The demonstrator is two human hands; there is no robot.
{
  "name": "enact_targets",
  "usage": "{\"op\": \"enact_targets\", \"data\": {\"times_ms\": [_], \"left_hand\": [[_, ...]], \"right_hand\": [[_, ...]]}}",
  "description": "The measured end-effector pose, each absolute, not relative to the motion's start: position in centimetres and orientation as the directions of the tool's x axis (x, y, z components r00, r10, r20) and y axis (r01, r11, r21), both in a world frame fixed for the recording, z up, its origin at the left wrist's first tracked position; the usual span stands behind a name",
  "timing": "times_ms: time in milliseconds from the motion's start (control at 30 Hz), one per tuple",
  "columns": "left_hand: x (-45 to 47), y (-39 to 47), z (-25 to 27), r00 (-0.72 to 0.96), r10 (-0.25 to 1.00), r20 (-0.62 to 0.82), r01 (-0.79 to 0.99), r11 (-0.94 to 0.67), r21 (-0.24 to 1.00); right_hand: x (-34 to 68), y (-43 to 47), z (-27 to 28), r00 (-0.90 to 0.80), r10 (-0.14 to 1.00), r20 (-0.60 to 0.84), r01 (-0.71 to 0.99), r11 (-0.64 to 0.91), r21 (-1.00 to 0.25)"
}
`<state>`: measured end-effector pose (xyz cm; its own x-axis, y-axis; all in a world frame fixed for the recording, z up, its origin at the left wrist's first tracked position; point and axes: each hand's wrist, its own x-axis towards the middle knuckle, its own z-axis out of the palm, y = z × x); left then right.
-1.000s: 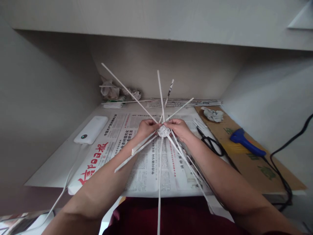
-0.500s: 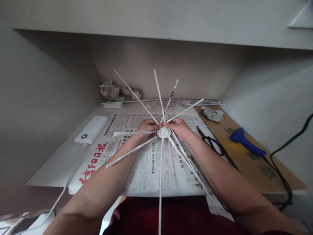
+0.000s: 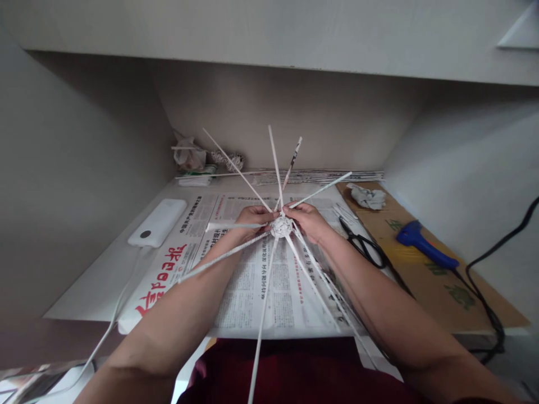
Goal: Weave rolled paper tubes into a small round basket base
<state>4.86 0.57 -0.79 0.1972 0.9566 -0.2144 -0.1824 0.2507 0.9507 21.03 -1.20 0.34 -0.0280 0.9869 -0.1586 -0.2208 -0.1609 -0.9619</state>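
A small round woven paper base is held up over the newspaper, with several white rolled-paper sticks fanning out from it on all sides. My left hand is closed on its upper left edge, fingers pinched near the roots of the sticks. On the upper right edge my right hand pinches with thumb and fingers close to where a stick leaves the weave. One upper stick has dark print on it. Fingertips on the far side of the base are hidden.
A white power bank with a cable lies at left. Black scissors, a blue glue gun and crumpled paper lie at right, partly on cardboard. Paper sticks and a plastic bag are at the back.
The woven base has tilted and turned slightly in my hands. Its bottom stick has swung left, and the left sticks have shifted. Both hands stay nearly in place.
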Motion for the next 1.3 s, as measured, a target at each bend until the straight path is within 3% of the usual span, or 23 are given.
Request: {"op": "enact_targets", "data": {"times_ms": [300,633,833,1300], "left_hand": [[5.0,0.5,-1.0,0.132,0.967,-0.219,-0.194,0.242,0.951],[4.8,0.2,-0.4,0.210,0.960,-0.187,-0.016,0.195,0.981],[4.7,0.3,-0.5,0.192,0.957,-0.217,0.004,0.220,0.975],[5.6,-0.1,-0.9,0.100,0.963,-0.250,-0.249,0.267,0.931]], "right_hand": [[20.8,-1.5,0.9,-0.007,0.976,-0.217,-0.152,-0.216,-0.965],[21.1,-1.1,-0.8,-0.005,0.994,-0.106,-0.059,-0.107,-0.993],[21.1,-1.1,-0.7,-0.053,0.995,-0.086,-0.146,-0.093,-0.985],[20.7,-0.6,-1.8,0.061,0.993,-0.104,-0.168,-0.093,-0.981]]}}
